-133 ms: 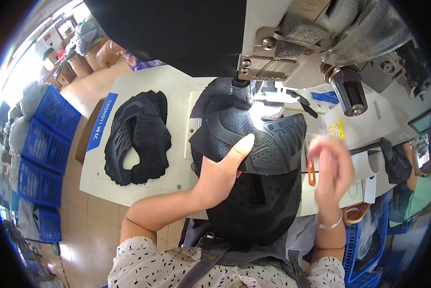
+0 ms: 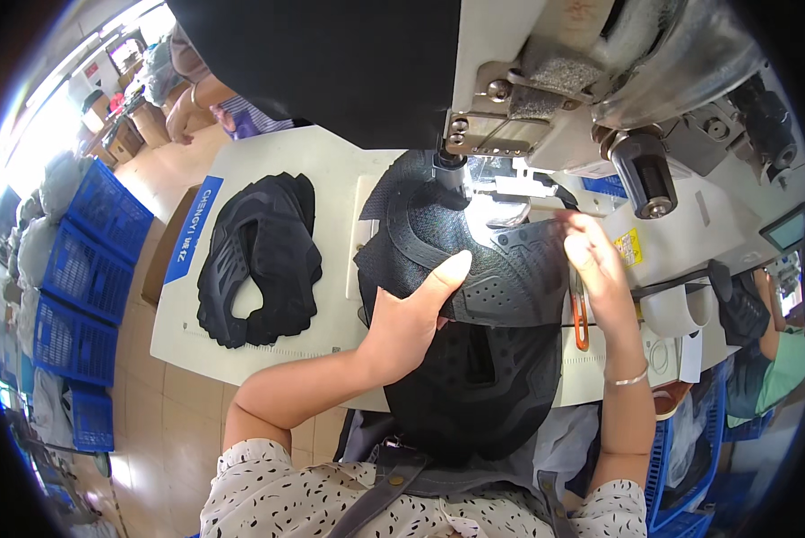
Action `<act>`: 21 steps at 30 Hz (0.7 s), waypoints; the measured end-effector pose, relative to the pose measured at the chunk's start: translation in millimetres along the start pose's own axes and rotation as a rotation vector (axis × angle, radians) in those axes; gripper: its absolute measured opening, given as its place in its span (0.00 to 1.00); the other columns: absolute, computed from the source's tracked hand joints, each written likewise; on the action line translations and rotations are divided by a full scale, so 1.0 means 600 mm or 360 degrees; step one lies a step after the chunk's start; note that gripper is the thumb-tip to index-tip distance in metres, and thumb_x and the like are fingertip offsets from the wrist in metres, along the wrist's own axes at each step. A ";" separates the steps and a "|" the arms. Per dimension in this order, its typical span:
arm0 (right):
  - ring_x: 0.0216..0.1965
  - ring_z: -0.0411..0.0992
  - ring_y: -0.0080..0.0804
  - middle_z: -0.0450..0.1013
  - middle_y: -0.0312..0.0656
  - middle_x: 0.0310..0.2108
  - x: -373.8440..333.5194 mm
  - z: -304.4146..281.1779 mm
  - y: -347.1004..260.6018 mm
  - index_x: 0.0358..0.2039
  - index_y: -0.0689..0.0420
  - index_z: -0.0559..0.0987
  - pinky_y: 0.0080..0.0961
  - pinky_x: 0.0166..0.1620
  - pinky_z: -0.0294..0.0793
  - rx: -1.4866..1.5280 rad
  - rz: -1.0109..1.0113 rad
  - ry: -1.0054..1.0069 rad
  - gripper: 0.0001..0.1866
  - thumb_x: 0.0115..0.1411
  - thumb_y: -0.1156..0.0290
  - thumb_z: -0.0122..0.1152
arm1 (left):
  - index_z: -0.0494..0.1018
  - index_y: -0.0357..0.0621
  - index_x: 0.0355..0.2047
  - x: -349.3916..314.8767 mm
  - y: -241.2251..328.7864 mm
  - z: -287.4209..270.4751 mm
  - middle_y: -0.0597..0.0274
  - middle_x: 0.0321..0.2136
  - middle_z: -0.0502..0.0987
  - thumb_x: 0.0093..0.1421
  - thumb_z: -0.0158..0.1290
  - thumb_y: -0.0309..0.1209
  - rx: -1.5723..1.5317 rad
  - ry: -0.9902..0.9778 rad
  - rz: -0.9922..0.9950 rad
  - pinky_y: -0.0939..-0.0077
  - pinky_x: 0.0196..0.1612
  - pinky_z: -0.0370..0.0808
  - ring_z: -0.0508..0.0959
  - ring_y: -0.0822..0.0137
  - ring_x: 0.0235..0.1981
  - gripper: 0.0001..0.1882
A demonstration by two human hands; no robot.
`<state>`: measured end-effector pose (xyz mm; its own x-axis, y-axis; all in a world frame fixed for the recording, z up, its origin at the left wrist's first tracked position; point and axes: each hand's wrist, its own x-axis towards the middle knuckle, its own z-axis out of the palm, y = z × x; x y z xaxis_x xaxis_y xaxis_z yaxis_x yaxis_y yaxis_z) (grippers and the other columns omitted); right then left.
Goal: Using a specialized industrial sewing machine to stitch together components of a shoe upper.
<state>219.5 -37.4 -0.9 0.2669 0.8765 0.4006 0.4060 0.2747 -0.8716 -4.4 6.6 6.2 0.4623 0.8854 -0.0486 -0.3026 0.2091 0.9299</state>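
A black textured shoe upper (image 2: pixel 501 291) with moulded overlays lies on the sewing machine bed beneath the presser foot area. My left hand (image 2: pixel 411 323) is closed on its near-left edge, thumb on top and the other fingers hidden below. My right hand (image 2: pixel 597 273) is at the upper's right edge, its fingers stretched out; whether the fingertips touch the edge I cannot tell. Beside that hand lie orange-handled snips (image 2: pixel 581 323). More black upper pieces (image 2: pixel 474 394) hang over the table's front edge towards my lap.
A sewing machine head (image 2: pixel 528 90) with a lit needle area (image 2: pixel 501 211) stands over the work. At left on the white table (image 2: pixel 331 179) is a stack of black uppers (image 2: pixel 259 251). Blue crates (image 2: pixel 80 287) line the left side. Another person's arm (image 2: pixel 201 99) shows at the far left.
My right hand has moved left and up to the upper's right edge. My left hand stays nearly in place. The other person's arm at the far left has shifted.
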 end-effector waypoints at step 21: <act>0.33 0.69 0.15 0.72 0.35 0.32 0.012 -0.008 -0.029 0.42 0.65 0.72 0.12 0.39 0.67 0.0432 0.0060 0.0018 0.13 0.55 0.77 0.54 | 0.72 0.46 0.33 0.030 0.008 -0.012 0.74 0.25 0.72 0.54 0.53 0.35 0.0087 0.0037 0.0072 0.87 0.21 0.62 0.68 0.83 0.23 0.09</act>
<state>218.5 -37.8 18.7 0.2879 0.8841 0.3681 0.1469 0.3391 -0.9292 -3.7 26.6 6.9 0.4294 0.9030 -0.0139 -0.2764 0.1461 0.9499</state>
